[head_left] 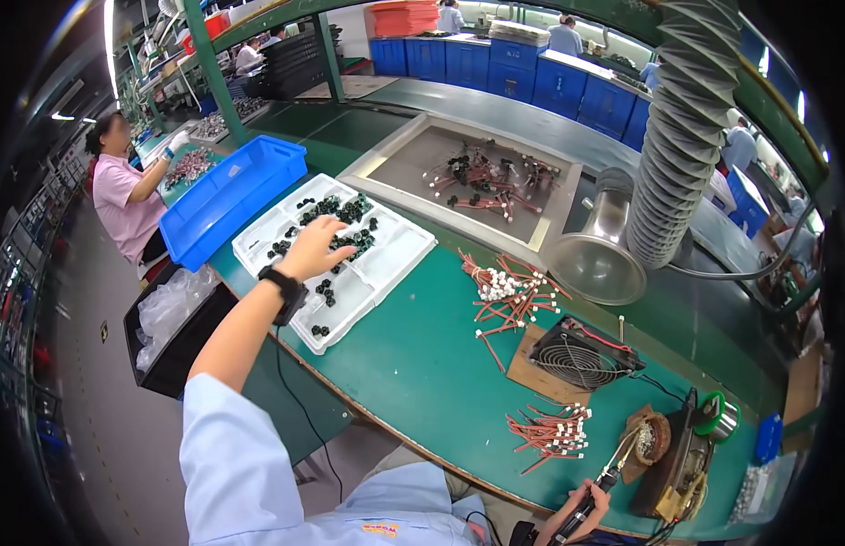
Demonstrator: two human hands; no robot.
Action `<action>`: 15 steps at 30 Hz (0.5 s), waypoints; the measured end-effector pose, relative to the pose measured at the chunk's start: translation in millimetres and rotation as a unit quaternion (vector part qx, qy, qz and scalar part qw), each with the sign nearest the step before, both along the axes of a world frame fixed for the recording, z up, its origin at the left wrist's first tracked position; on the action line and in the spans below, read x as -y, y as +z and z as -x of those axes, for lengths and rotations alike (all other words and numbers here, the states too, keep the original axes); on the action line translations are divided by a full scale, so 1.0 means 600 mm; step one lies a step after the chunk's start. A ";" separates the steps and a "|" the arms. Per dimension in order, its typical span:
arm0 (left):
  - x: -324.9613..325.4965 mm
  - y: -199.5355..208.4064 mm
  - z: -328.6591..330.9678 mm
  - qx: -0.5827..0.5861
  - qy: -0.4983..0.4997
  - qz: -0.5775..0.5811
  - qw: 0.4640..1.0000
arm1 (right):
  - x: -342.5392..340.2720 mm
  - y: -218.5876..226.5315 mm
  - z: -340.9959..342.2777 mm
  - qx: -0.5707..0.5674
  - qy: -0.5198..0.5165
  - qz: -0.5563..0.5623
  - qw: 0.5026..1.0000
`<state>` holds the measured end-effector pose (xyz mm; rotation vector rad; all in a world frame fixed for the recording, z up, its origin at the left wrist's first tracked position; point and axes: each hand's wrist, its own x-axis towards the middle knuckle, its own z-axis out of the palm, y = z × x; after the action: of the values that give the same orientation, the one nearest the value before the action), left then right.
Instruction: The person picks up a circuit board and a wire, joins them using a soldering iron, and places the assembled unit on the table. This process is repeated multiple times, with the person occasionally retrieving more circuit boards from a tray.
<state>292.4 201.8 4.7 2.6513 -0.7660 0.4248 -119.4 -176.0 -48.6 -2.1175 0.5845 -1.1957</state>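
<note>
My left hand (315, 250) reaches over a white plastic tray (402, 247) at the left of the green bench. Its fingers and thumb are apart, just above small black parts (349, 209) scattered in the tray, and nothing shows between them. A soldering iron (608, 479) is in my right hand (593, 502) at the lower right, its fingers wrapped round the handle. The iron's tip points up to a round brown dish (652, 439). Left of it lies a row of red wires with white connectors (554, 432).
A blue bin (231, 191) stands beyond the tray. More red wires (509, 289) lie mid-bench by a black fan (577, 353). Farther back are a framed mat (413, 155) with assemblies and a grey duct (682, 136) with metal hood. A green solder spool (716, 417) sits right.
</note>
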 end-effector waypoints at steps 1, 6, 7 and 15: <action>0.015 -0.010 -0.022 0.009 -0.037 -0.017 0.999 | 0.000 0.000 -0.001 -0.002 -0.008 0.004 1.000; 0.045 -0.038 -0.067 -0.043 -0.039 -0.039 0.998 | -0.002 0.000 -0.006 -0.031 -0.010 0.009 0.999; 0.051 -0.041 -0.069 -0.016 -0.022 -0.073 0.997 | -0.002 0.001 -0.010 -0.029 -0.014 0.010 0.999; 0.060 -0.139 -0.112 0.136 -0.043 -0.121 0.982 | 0.004 -0.042 -0.022 0.005 -0.087 0.060 0.994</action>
<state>359.8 165.5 -78.8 2.8029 -1.0723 0.7239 -106.2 -178.2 -73.8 -2.1952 0.7205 -1.3682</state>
